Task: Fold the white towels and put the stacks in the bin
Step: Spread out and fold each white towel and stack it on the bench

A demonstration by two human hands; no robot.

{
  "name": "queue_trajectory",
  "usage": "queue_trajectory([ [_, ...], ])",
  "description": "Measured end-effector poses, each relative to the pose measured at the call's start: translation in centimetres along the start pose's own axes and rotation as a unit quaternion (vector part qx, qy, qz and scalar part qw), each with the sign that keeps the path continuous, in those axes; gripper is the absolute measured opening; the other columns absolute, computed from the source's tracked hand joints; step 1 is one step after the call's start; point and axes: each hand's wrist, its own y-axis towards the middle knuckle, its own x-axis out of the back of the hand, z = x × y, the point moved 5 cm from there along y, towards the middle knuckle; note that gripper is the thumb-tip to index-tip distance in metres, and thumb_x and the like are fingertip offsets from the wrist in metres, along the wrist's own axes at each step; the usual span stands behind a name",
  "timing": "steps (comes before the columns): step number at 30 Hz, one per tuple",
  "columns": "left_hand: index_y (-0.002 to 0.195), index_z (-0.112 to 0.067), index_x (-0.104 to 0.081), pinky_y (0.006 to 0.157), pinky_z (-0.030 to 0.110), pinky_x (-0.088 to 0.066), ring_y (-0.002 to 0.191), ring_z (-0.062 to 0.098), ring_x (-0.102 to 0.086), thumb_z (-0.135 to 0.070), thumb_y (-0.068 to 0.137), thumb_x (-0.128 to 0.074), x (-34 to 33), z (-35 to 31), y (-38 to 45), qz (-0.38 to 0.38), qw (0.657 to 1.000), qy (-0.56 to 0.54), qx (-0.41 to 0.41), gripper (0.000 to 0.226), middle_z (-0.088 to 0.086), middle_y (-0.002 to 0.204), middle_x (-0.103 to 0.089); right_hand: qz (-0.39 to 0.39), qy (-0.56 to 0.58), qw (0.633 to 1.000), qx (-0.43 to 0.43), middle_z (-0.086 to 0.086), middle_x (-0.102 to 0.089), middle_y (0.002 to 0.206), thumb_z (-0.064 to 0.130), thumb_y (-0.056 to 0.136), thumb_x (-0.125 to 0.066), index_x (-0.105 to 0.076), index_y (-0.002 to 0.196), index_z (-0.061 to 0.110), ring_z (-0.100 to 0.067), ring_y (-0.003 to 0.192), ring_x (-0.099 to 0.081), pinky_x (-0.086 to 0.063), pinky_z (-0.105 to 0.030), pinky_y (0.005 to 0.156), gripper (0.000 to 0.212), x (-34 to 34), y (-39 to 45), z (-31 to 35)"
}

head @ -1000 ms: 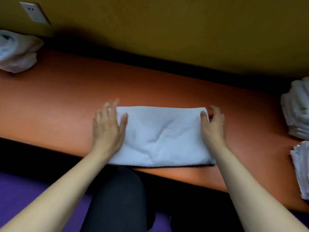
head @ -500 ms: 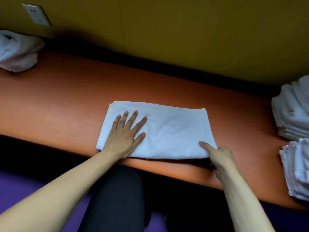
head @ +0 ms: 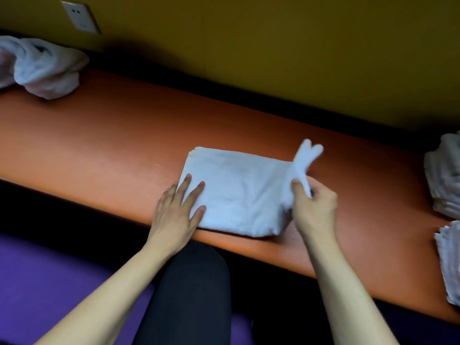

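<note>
A folded white towel point(head: 236, 190) lies on the orange bench point(head: 104, 135) near its front edge. My left hand point(head: 178, 210) presses flat on the towel's left end with straight fingers. My right hand point(head: 312, 207) pinches the towel's right edge and lifts it, so that end stands bunched up and blurred above the bench. No bin is in view.
A loose heap of white towels point(head: 42, 68) sits at the bench's far left. Two stacks of folded white towels point(head: 445, 178) point(head: 450, 265) stand at the right edge. A yellow wall with a socket point(head: 81, 17) runs behind. My dark-clad knee point(head: 189, 290) is below the bench.
My right hand took hold of the towel's right edge and raised it leftward. My left hand slid to the towel's left end. The view shifted left.
</note>
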Motion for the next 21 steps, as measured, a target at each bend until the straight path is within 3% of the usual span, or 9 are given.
queue_trajectory([
  [3, 0.159, -0.039, -0.023, 0.125, 0.044, -0.012, 0.154, 0.031, -0.014, -0.063, 0.097, -0.021, -0.4, -0.2, 0.5, -0.006, 0.999, -0.054, -0.003, 0.066, -0.006, 0.170, -0.006, 0.045, -0.054, 0.995, 0.064, 0.007, -0.054, 0.058, 0.024, 0.096, -0.056, -0.065, 0.081, 0.018, -0.008, 0.057, -0.052, -0.039, -0.026, 0.054, 0.018, -4.7, -1.5, 3.6],
  [5, 0.158, -0.034, -0.027, 0.126, 0.038, -0.006, 0.155, 0.026, -0.013, -0.060, 0.097, -0.029, -0.1, -0.3, 0.5, -0.030, 0.994, -0.105, -0.013, 0.067, -0.004, 0.170, -0.010, 0.074, -0.068, 0.990, 0.103, 0.001, -0.064, 0.071, 0.031, 0.097, -0.052, -0.069, 0.098, 0.018, -0.021, 0.070, -0.062, -0.046, -0.031, 0.062, 0.021, -7.6, -2.9, 5.4],
  [7, 0.157, -0.025, -0.031, 0.126, 0.035, -0.009, 0.154, 0.016, -0.017, -0.057, 0.095, -0.034, 0.4, 0.1, 0.3, -0.050, 0.975, -0.217, 0.010, 0.069, -0.004, 0.167, -0.018, 0.113, -0.085, 0.980, 0.139, -0.002, -0.069, 0.082, 0.039, 0.094, -0.045, -0.067, 0.105, 0.021, -0.027, 0.081, -0.066, -0.050, -0.035, 0.072, 0.031, -10.3, -4.2, 6.5],
  [10, 0.152, -0.023, -0.038, 0.123, 0.037, -0.027, 0.145, 0.007, -0.037, -0.054, 0.095, -0.032, 1.6, 1.4, 0.0, -0.083, 0.899, -0.418, 0.101, 0.065, -0.007, 0.157, -0.041, 0.161, -0.135, 0.959, 0.188, -0.004, -0.070, 0.097, 0.042, 0.093, -0.041, -0.066, 0.114, 0.022, -0.029, 0.096, -0.062, -0.044, -0.036, 0.079, 0.039, -13.4, -5.9, 6.8],
  [13, 0.144, -0.027, -0.048, 0.118, 0.037, -0.036, 0.133, 0.000, -0.050, -0.056, 0.097, -0.029, 2.2, 1.9, 0.2, -0.080, 0.851, -0.499, 0.144, 0.058, -0.012, 0.142, -0.056, 0.253, -0.232, 0.923, 0.175, -0.007, -0.060, 0.114, 0.040, 0.100, -0.044, -0.056, 0.132, 0.020, -0.030, 0.108, -0.057, -0.042, -0.038, 0.086, 0.039, -15.6, -7.5, 5.2],
  [16, 0.143, -0.029, -0.051, 0.117, 0.044, -0.036, 0.136, 0.006, -0.049, -0.064, 0.098, -0.024, 2.2, 2.1, 0.5, -0.048, 0.836, -0.523, 0.156, 0.064, -0.010, 0.144, -0.056, 0.353, -0.275, 0.882, 0.150, -0.007, -0.047, 0.126, 0.048, 0.100, -0.046, -0.038, 0.148, 0.021, -0.030, 0.114, -0.055, -0.045, -0.039, 0.093, 0.055, -16.5, -8.7, 3.2],
  [19, 0.143, -0.031, -0.052, 0.116, 0.044, -0.037, 0.135, 0.010, -0.051, -0.069, 0.096, -0.028, 3.3, 1.8, 0.5, -0.035, 0.847, -0.506, 0.158, 0.065, -0.010, 0.143, -0.058, 0.332, -0.099, 0.930, 0.126, 0.000, -0.056, 0.121, 0.039, 0.101, -0.052, -0.054, 0.142, 0.022, -0.008, 0.103, -0.058, -0.045, -0.024, 0.096, 0.044, -14.7, -7.7, 3.7],
  [21, 0.143, -0.029, -0.051, 0.113, 0.036, -0.039, 0.133, 0.010, -0.052, -0.062, 0.097, -0.040, 4.2, 1.4, 0.5, -0.031, 0.863, -0.473, 0.175, 0.058, -0.009, 0.140, -0.058, 0.206, -0.031, 0.968, 0.136, 0.004, -0.061, 0.106, 0.025, 0.099, -0.057, -0.067, 0.124, 0.024, -0.002, 0.090, -0.059, -0.046, -0.016, 0.083, 0.027, -11.6, -6.0, 3.6],
])
